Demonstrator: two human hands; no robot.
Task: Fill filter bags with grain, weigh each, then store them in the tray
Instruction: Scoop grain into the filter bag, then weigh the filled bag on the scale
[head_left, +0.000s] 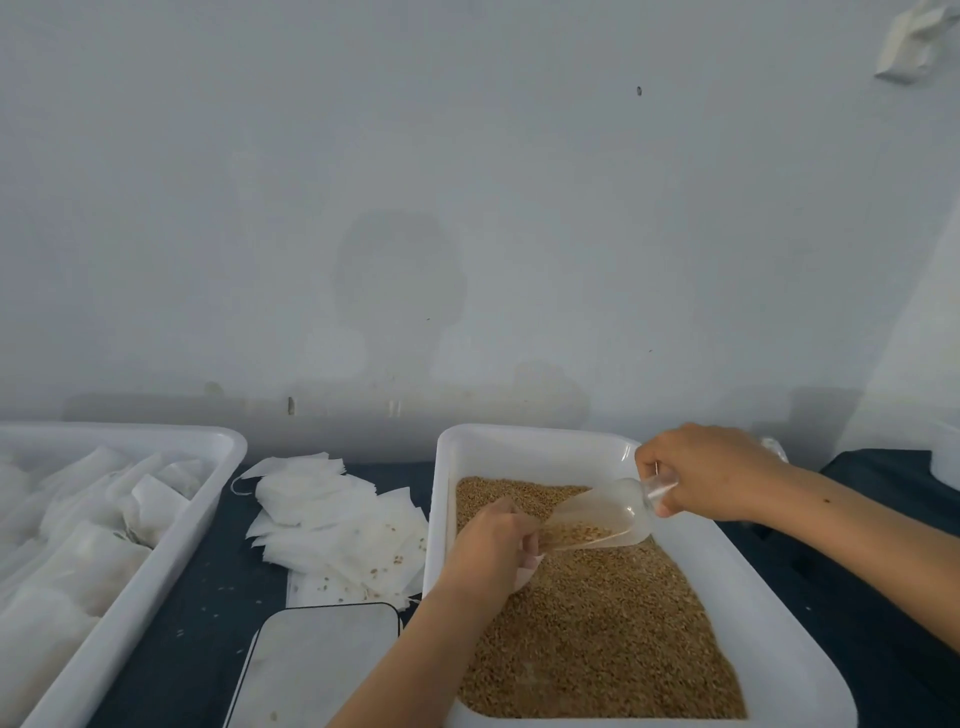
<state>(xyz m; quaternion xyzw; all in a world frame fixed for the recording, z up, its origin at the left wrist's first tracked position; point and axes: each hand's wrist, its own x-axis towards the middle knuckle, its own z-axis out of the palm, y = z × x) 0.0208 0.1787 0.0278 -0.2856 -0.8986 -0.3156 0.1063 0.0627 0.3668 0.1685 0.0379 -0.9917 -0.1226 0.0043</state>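
A white tub at the right holds brown grain. My right hand grips the handle of a clear plastic scoop that carries some grain and tilts down to the left. My left hand holds a white filter bag over the grain, just at the scoop's mouth; the bag is mostly hidden by my fingers. A pile of empty white filter bags lies on the dark table left of the tub. A white tray at the far left holds several filled bags.
A flat scale with a pale top plate sits at the front, between the tray and the tub. A few loose grains lie on the dark tabletop. A pale wall stands close behind the table.
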